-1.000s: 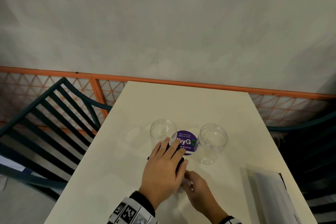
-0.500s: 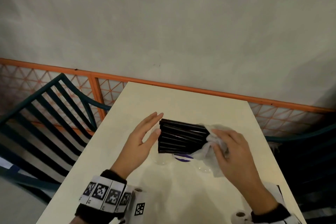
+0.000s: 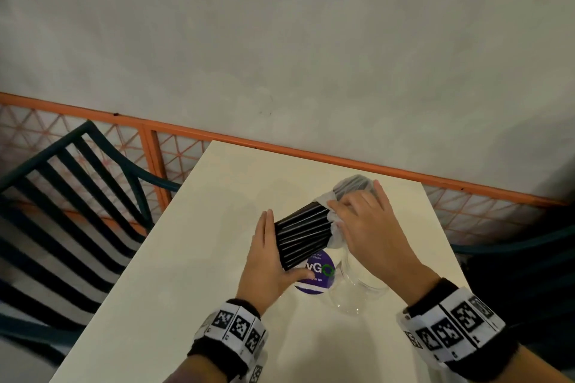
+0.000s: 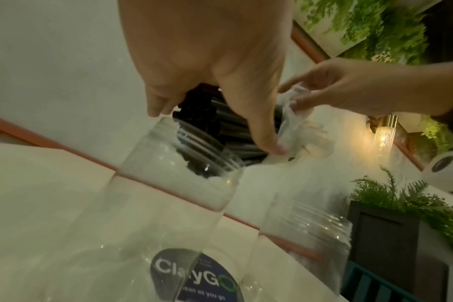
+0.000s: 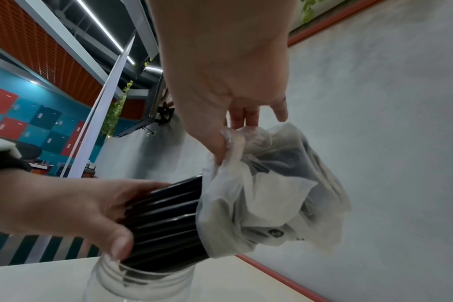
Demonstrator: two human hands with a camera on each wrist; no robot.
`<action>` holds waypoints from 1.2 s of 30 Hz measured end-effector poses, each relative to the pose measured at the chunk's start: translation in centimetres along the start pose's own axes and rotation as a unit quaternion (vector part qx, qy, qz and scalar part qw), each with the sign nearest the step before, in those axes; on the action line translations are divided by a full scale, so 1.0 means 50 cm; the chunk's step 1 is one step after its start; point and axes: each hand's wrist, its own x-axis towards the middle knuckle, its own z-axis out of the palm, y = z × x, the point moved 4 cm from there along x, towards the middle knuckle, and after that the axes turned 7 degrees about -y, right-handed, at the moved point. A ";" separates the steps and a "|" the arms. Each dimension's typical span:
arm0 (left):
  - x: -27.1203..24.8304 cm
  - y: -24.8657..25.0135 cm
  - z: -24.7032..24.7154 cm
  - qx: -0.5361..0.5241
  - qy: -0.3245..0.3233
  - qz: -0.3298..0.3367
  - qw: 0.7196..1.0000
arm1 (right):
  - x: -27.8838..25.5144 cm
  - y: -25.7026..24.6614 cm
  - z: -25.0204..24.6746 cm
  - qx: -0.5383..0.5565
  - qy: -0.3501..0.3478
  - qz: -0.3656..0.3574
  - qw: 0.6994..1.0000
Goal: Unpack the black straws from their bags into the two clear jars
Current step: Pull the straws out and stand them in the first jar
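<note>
Overhead, ribbed black straws (image 3: pixel 301 236) hang bundled above the left clear jar (image 4: pixel 173 179); the left hand (image 3: pixel 267 261) cups their free end, fingers straight, while at 2 o'clock the right hand (image 3: pixel 367 227) pinches the crinkled translucent bag (image 5: pixel 269 194).

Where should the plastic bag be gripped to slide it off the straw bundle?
Likely at the bunched plastic bag over the far end, where the right hand pinches it. Pull away from the left hand, which braces the bare ends of the straws.
</note>
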 end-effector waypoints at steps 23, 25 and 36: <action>0.012 -0.053 0.038 0.157 0.063 0.001 0.986 | 0.046 -0.085 -0.034 -0.009 0.038 -0.174 0.984; 0.014 -0.059 0.039 0.170 0.042 -0.004 0.985 | 0.055 -0.098 -0.036 -0.014 0.031 -0.189 0.981; 0.012 -0.068 -0.017 -0.124 -0.037 -0.004 0.992 | 0.000 -0.131 0.047 -0.081 -0.029 -0.252 0.964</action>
